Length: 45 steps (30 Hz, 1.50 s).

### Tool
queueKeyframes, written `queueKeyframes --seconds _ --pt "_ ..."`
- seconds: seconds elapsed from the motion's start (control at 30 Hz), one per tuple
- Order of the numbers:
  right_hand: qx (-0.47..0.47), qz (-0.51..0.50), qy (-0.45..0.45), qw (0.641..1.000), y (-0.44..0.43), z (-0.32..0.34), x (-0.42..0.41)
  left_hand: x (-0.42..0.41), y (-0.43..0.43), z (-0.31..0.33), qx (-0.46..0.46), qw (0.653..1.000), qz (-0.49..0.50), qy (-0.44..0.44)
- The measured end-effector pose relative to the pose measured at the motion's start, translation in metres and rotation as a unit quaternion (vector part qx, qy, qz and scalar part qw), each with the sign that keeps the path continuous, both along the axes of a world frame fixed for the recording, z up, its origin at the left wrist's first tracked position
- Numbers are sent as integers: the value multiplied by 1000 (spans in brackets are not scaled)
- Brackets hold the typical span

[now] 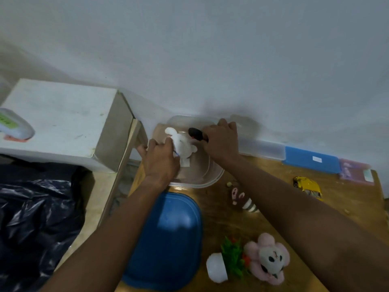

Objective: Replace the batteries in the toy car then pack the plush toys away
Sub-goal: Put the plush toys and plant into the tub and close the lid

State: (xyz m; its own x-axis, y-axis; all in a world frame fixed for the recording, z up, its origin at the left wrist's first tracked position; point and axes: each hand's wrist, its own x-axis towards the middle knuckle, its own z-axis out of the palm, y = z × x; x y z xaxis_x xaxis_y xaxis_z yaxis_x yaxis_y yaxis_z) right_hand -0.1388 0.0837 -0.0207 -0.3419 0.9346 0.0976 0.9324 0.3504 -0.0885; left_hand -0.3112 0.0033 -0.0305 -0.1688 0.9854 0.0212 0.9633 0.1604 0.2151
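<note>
A clear plastic container [212, 178] stands at the far left of the wooden table. My left hand [160, 159] holds a white plush toy [182, 144] over the container's inside. My right hand [221, 140] grips a dark plush toy [195, 133] above the container's far side. The container's blue lid [168, 239] lies in front of it. A pink flower plush [268, 258] sits near the table's front. A small brown and pink plush [239, 196] lies under my right forearm. The yellow toy car [308, 185] rests at the right.
A white pot with a green plastic plant [227, 260] lies tipped by the flower plush. Blue [311, 160], clear [263, 148] and pink [355, 171] flat cases line the wall. A white box [63, 123] and black plastic bag [35, 218] sit left of the table.
</note>
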Motion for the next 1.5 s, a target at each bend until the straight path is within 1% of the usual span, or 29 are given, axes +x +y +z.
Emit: queueKeyframes --seconds 0.07,0.13,0.33,0.4,0.5,0.6,0.63,0.67,0.7,0.73,0.8,0.87,0.9,0.97,1.0,1.07,1.1,1.17,1.2,1.27,1.33,1.4,1.43,1.5 --pt "-5 -2 -69 998 2 -6 2 -3 4 -7 -2 1000 -7 10" --pt "-6 -9 -108 994 3 -10 2 -3 10 -8 -5 1000 -9 19" --pt "-18 -14 -126 992 2 -8 0 -6 21 -7 -2 1000 -12 -6" --pt "-5 -13 -78 997 -1 -5 4 -6 18 -4 3 1000 -10 -8" --pt "17 -37 60 997 -17 3 22 1 3 5 46 999 -1 -21" --pt "50 -89 210 972 -53 6 52 21 -26 12 116 990 -17 -84" --pt "66 -102 236 964 -69 4 64 29 -38 13 146 982 -38 -110" --pt "76 -104 240 962 -85 0 75 39 -51 13 175 973 -63 -136" --pt "66 -99 236 964 -101 -5 86 49 -63 13 197 963 -98 -158" --pt "30 -97 230 968 -116 -10 96 60 -76 13 210 953 -146 -165" --pt "-81 -86 191 974 -143 -25 113 83 -99 13 214 933 -245 -156" --pt "-166 -68 134 975 -162 -38 125 101 -118 11 178 920 -289 -195" --pt "-188 -72 137 970 -169 -41 130 106 -126 9 139 917 -297 -227" --pt "-187 -106 192 958 -177 -40 139 113 -139 4 8 917 -304 -258" --pt "-170 -124 220 953 -180 -37 145 115 -144 1 -68 917 -303 -251" --pt "-134 -147 265 943 -187 -26 160 116 -153 1 -197 906 -309 -210" --pt "-135 -154 291 934 -192 -19 168 116 -155 2 -249 897 -317 -183" --pt "-176 -164 337 910 -207 -1 179 114 -158 0 -333 873 -327 -140" --pt "-196 -164 345 903 -216 4 182 114 -157 -2 -358 864 -327 -132" --pt "-194 -157 330 910 -242 4 180 116 -154 -4 -378 858 -318 -141" --pt "-162 -166 295 927 -271 -11 171 120 -147 1 -369 863 -304 -165" --pt "-155 -196 263 932 -295 -30 161 124 -142 6 -356 869 -299 -169" --pt "-141 -199 235 941 -302 -38 155 124 -140 7 -349 873 -297 -166" --pt "-95 -187 149 966 -310 -46 144 122 -142 5 -340 879 -292 -162"
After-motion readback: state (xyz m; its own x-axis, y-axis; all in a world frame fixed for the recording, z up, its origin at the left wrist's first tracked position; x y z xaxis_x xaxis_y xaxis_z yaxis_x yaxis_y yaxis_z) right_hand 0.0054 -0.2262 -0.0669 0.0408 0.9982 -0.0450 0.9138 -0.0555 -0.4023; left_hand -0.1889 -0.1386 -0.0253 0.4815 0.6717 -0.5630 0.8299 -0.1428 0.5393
